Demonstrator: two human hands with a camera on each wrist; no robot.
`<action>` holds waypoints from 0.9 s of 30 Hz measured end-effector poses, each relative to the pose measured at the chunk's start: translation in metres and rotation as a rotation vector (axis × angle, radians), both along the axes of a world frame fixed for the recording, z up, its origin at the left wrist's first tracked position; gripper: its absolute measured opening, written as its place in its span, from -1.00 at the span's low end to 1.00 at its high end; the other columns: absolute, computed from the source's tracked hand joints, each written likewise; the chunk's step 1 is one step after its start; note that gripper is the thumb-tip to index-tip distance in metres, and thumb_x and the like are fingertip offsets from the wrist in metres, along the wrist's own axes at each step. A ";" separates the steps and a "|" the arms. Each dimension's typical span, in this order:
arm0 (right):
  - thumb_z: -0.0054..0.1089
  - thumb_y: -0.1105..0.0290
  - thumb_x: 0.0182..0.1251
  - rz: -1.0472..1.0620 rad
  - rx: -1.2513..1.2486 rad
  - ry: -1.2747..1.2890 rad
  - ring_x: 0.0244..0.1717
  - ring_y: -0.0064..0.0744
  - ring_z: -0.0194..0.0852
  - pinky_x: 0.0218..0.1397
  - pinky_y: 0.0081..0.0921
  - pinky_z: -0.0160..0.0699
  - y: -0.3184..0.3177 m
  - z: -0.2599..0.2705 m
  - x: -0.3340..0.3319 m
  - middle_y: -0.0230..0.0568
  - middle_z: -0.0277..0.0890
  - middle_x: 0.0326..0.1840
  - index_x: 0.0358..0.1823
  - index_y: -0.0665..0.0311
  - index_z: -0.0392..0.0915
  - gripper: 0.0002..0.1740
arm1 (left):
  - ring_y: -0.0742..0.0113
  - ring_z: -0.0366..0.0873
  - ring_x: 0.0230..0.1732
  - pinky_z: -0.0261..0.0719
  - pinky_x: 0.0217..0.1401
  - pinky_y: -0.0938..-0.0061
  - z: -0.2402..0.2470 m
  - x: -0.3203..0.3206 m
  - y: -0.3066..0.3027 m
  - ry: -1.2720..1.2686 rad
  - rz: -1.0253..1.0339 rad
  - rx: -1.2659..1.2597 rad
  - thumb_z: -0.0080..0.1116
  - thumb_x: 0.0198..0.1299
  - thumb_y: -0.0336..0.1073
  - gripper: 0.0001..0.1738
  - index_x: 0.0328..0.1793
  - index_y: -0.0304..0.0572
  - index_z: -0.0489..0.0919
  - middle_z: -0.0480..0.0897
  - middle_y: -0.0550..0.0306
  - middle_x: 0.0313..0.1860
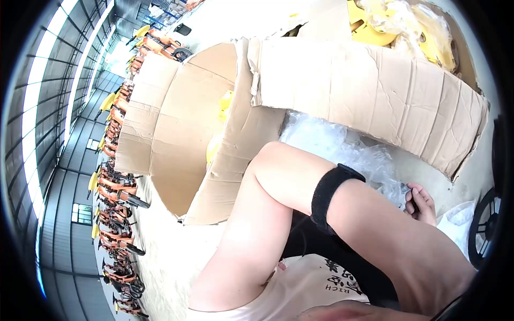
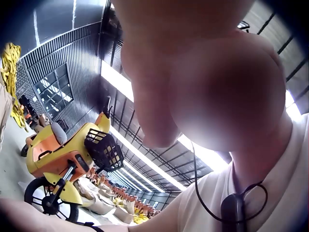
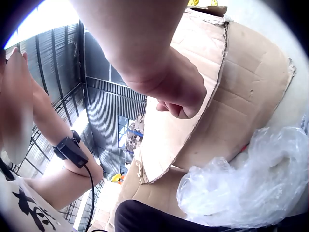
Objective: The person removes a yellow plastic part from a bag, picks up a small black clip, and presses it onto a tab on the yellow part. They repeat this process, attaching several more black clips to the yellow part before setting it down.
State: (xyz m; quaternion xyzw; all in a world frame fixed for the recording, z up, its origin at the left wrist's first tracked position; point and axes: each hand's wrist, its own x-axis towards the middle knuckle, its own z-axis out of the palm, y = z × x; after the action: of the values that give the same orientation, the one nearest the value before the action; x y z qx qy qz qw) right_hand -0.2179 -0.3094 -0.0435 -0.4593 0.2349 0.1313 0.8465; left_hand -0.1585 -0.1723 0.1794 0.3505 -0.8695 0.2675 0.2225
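Note:
My left hand is raised beside the face, one finger pointing downward in the left wrist view. Its forearm crosses the head view with a black strap around it. The right wrist view shows a small black camera on that strap. My right hand hangs low near clear plastic wrap, its fingers loosely curled. Seen from the right wrist, the same hand is in front of a cardboard panel, with nothing visible in its fingers.
An open cardboard box contains yellow parts and plastic film. Another curved cardboard piece stands beside it. Rows of orange bikes line the left side. A yellow-orange scooter stands nearby; a black wheel is at right.

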 end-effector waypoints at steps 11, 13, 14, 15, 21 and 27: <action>0.04 0.37 0.53 -0.015 -0.033 0.010 -0.49 -0.75 0.15 -0.48 -0.74 0.10 0.006 0.018 -0.001 -0.46 0.44 -0.32 0.08 0.32 0.54 -0.76 | 0.29 0.55 -0.20 0.61 -0.15 0.39 -0.013 0.003 0.045 0.074 0.128 0.486 0.14 0.12 -0.11 -0.67 -0.21 -0.27 0.59 0.59 0.10 -0.22; 0.04 0.37 0.53 -0.020 -0.027 0.003 -0.49 -0.74 0.16 -0.48 -0.74 0.10 0.006 0.019 -0.001 -0.45 0.44 -0.32 0.08 0.32 0.54 -0.76 | 0.31 0.55 -0.21 0.62 -0.18 0.40 -0.027 -0.004 0.038 0.123 0.160 0.452 0.14 0.13 -0.12 -0.67 -0.21 -0.28 0.58 0.58 0.09 -0.23; 0.05 0.37 0.53 -0.012 -0.009 -0.007 -0.49 -0.74 0.16 -0.48 -0.73 0.10 0.006 0.020 -0.001 -0.45 0.44 -0.32 0.08 0.33 0.54 -0.76 | 0.32 0.54 -0.22 0.63 -0.19 0.41 -0.029 -0.005 0.036 0.145 0.172 0.426 0.14 0.14 -0.12 -0.67 -0.21 -0.29 0.57 0.58 0.08 -0.23; 0.05 0.37 0.53 -0.030 -0.021 0.008 -0.49 -0.73 0.16 -0.48 -0.73 0.11 0.007 0.024 -0.001 -0.43 0.45 -0.32 0.08 0.33 0.54 -0.76 | 0.33 0.54 -0.22 0.63 -0.20 0.42 -0.031 -0.007 0.031 0.148 0.194 0.396 0.14 0.14 -0.12 -0.67 -0.21 -0.29 0.57 0.58 0.07 -0.24; 0.05 0.37 0.53 -0.041 -0.007 -0.005 -0.48 -0.73 0.16 -0.46 -0.73 0.15 0.003 0.026 -0.005 -0.42 0.46 -0.30 0.10 0.35 0.53 -0.75 | 0.29 0.49 -0.37 0.43 -0.52 0.49 -0.049 0.003 0.003 0.222 0.170 -0.405 0.15 0.14 -0.16 -0.71 -0.19 -0.25 0.53 0.56 0.06 -0.24; 0.03 0.37 0.53 -0.014 -0.014 -0.002 -0.48 -0.75 0.16 -0.47 -0.74 0.14 0.006 0.022 -0.003 -0.44 0.43 -0.31 0.11 0.33 0.51 -0.75 | 0.30 0.49 -0.37 0.43 -0.50 0.49 -0.063 -0.019 -0.024 0.268 -0.011 -0.227 0.15 0.14 -0.15 -0.71 -0.19 -0.24 0.53 0.56 0.08 -0.25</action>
State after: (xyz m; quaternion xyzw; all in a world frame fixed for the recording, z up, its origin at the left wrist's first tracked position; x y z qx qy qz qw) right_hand -0.2213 -0.3036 -0.0218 -0.4637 0.2383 0.1232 0.8444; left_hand -0.1778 -0.1962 0.1163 0.3509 -0.7981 0.3137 0.3762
